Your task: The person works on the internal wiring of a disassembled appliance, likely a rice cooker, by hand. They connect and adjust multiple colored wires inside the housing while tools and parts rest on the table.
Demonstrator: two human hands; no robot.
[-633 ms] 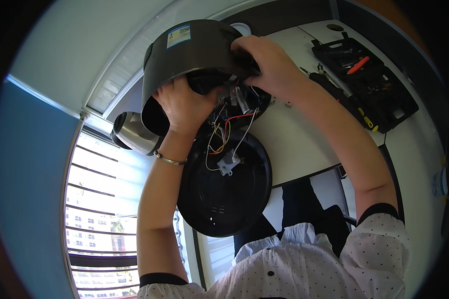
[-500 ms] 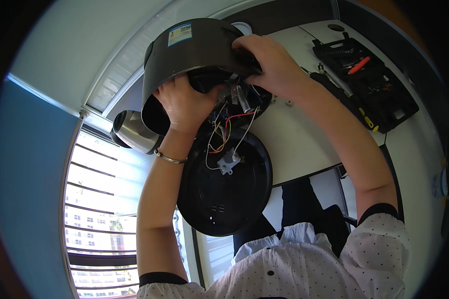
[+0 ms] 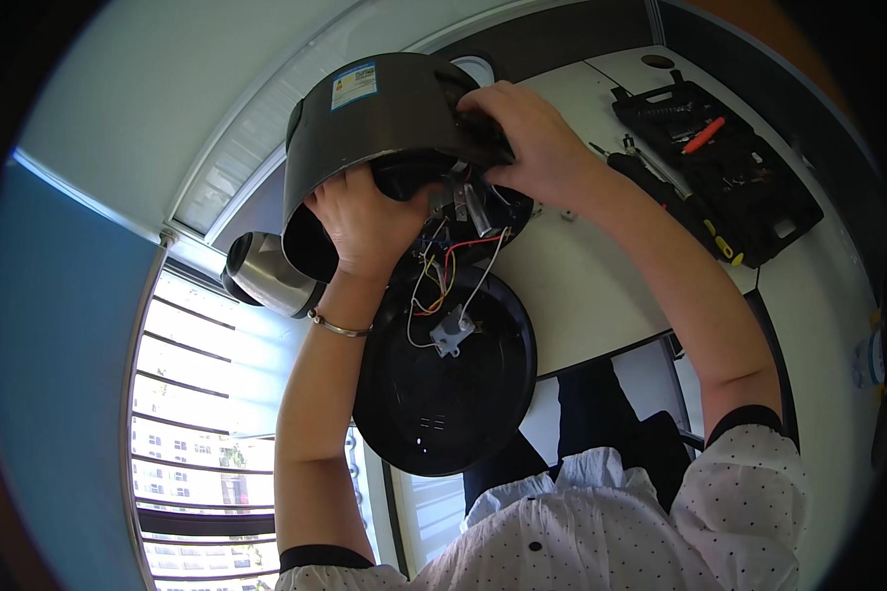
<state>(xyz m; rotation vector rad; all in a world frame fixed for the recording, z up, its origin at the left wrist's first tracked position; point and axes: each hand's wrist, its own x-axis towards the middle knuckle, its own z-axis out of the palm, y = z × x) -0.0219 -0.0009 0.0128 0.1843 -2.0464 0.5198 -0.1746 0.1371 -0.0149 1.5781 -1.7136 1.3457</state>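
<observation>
A black cylindrical appliance housing [image 3: 375, 123] with a blue-edged label lies on its side at the top centre, wires and metal parts showing inside. My left hand [image 3: 365, 222] reaches into its lower rim, fingers curled against it and partly hidden. My right hand [image 3: 527, 138] grips the housing's right side, fingertips over the edge. Red, yellow and white wires [image 3: 448, 258] run from the inside down to a small pale bracket [image 3: 451, 331] on a round black base [image 3: 443, 404], which hangs below the housing at the desk's front edge, beside my left forearm.
A steel kettle [image 3: 276, 271] stands left of the housing. On the white desk [image 3: 591, 286], an open black tool case [image 3: 769, 197] with a red-handled tool and further tools lies to the right. A plastic bottle [image 3: 867, 357] shows at far right. A slatted window [image 3: 197, 394] is at lower left.
The housing, both my hands and the base sit slightly lower in the picture, while the desk and tool case shifted less. My grip looks much the same.
</observation>
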